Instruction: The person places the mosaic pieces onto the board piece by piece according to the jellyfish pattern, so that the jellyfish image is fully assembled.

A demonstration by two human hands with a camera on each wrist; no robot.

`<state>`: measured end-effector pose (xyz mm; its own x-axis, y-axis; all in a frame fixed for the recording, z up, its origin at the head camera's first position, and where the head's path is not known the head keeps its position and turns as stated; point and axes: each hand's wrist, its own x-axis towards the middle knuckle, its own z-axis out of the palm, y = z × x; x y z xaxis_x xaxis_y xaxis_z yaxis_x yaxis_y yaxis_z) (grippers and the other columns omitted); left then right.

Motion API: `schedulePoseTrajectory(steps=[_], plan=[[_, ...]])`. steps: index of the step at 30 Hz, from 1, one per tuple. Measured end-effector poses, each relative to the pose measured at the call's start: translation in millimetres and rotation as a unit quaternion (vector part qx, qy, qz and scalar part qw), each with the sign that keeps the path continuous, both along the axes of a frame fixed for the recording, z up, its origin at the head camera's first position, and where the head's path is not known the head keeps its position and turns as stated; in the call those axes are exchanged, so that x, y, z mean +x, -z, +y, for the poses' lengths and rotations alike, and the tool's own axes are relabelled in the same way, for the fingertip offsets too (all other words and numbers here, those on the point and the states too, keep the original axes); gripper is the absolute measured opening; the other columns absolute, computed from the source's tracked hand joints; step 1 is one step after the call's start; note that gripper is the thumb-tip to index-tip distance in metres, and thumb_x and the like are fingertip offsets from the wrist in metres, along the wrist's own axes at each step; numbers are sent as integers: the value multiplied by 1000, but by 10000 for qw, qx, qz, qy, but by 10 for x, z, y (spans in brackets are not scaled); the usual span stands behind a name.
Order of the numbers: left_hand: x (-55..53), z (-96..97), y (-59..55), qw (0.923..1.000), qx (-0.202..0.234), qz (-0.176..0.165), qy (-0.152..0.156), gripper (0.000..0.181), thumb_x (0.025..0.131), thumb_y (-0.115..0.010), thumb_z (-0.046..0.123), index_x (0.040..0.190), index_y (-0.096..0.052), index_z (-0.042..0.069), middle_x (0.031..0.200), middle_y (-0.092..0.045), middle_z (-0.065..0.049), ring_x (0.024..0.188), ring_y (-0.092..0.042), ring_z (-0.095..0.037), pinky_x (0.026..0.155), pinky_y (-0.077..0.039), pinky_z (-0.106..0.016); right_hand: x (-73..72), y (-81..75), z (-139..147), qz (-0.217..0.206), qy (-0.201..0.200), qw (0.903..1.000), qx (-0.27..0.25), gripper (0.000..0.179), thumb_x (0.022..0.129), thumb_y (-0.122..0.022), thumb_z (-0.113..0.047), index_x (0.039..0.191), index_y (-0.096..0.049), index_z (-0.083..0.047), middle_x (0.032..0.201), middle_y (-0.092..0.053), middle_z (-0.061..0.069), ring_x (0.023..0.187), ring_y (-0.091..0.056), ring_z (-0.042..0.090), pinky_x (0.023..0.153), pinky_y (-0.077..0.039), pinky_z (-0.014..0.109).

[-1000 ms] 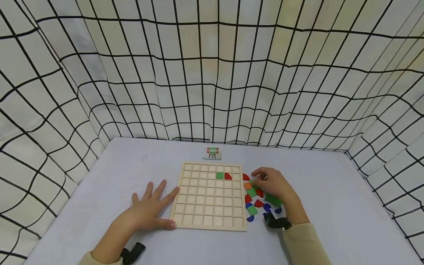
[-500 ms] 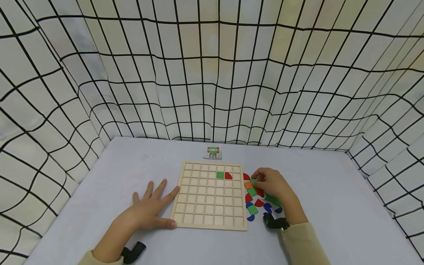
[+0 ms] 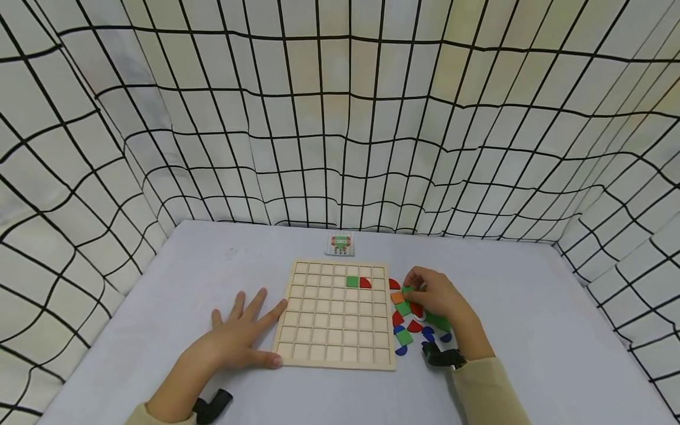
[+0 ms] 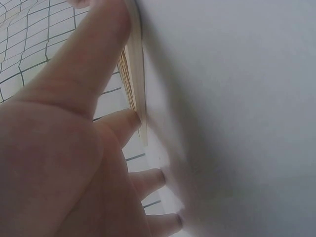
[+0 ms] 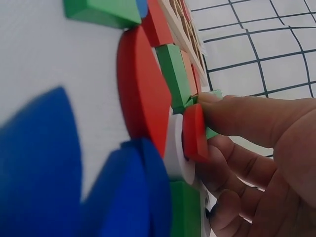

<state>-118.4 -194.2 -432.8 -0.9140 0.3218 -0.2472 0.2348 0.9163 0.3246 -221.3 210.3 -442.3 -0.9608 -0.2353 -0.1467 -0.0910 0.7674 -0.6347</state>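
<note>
My left hand lies spread on the table, thumb and index fingertip at the left edge of a wooden grid board. The left wrist view shows the thumb against the board's side. On the board sit a green square and a red quarter-circle. To the board's right, my right hand pinches a green block between thumb and fingers. The thumb partly hides that block in the right wrist view, and a red piece is right beside it.
Loose blocks lie along the board's right side: an orange square, red quarter-circles, green squares and blue half-circles. Behind the board is a small pattern card. Black netting surrounds the white table.
</note>
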Motion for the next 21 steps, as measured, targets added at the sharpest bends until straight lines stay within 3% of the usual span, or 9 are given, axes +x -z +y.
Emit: schedulePoseTrajectory(steps=[13, 21], plan=[[16, -11, 5, 10000, 68, 7, -40, 110, 66, -71, 74, 158, -30, 29, 164, -11, -26, 143, -1, -64, 92, -2, -90, 9, -7, 7, 123, -97, 9953, -955, 12, 94, -67, -13, 105, -68, -15, 93, -60, 5, 81, -58, 21, 69, -52, 33], [20, -30, 27, 10000, -42, 40, -7, 110, 67, -68, 76, 158, -28, 29, 164, -11, -25, 143, -2, -63, 93, -3, -90, -5, -5, -53, -129, 53, 9897, -1424, 12, 94, -66, -16, 105, -68, -15, 98, -65, 7, 85, -59, 25, 70, -54, 34]])
